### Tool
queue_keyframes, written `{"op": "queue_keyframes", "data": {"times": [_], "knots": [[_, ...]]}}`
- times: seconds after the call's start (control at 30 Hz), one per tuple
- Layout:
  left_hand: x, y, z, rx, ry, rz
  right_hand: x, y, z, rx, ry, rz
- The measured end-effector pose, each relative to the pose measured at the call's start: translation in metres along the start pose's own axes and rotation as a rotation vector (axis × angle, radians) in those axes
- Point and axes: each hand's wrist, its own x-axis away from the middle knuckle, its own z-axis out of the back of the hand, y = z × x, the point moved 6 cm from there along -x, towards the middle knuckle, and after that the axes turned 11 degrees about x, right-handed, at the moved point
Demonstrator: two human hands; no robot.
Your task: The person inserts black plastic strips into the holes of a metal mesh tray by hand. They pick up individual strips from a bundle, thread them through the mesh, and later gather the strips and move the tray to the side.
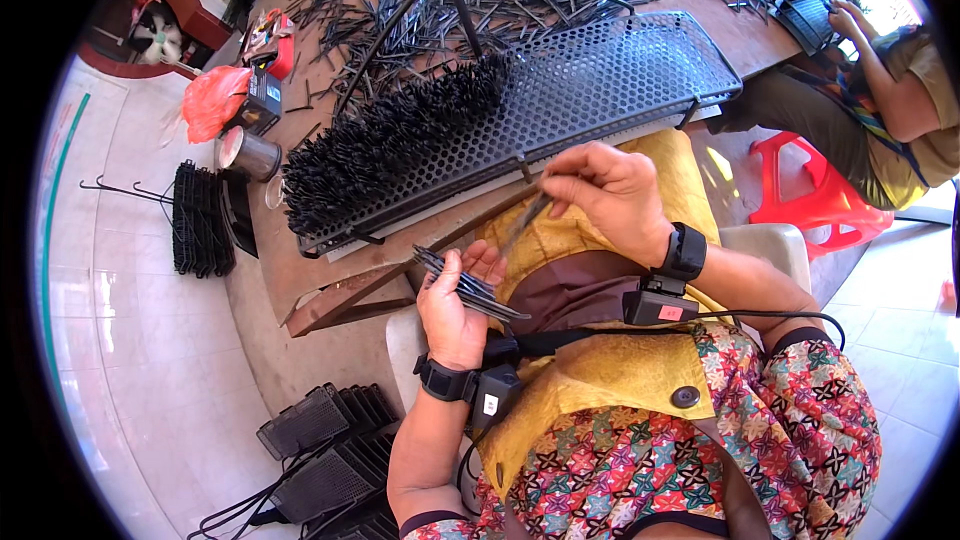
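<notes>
While the left hand keeps a small bundle of black pins closed in its palm, just above the lap, we see the right hand pinching a single pin between thumb and fingers, its tip pointing down and left. This pin is near the near edge of the perforated tray, but it does not touch it yet, as far as we can tell.

The tray lies on the wooden surface in front of us. Its left part is already filled: a dense block of upright pins stands in the holes there. Its right part, more than half of the tray, shows only open holes. So we judge that the filling is started but well short of the middle, and many holes are left.

On the far side of the surface many loose pins lie scattered, so there is still much material. On the floor, near and left, we see a stack of dark trays; whether these are finished we cannot tell. Another stack stands further left. At the far right, another person sits on a red stool with a tray of their own.
</notes>
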Motion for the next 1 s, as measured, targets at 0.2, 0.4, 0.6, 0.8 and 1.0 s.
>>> {"op": "queue_keyframes", "data": {"times": [0.2, 0.4, 0.6, 0.8, 1.0], "knots": [[0.014, -0.018, -0.027, 0.05, -0.143, 0.207, 0.048, -0.045, -0.033, 0.509, -0.096, 1.188], [0.011, -0.005, -0.024, -0.101, -0.071, -0.008, 0.058, -0.043, -0.051, 0.444, -0.354, 1.137], [0.015, -0.003, -0.031, -0.194, -0.046, -0.098, 0.016, -0.016, -0.026, 0.078, 0.007, 0.207], [0.018, -0.007, -0.037, -0.318, -0.095, -0.083, 0.001, 0.015, -0.041, -0.305, -0.318, -0.339], [0.011, -0.005, -0.023, -0.141, 0.036, -0.065, -0.029, 0.009, -0.014, -0.235, -0.052, -0.2]]}}
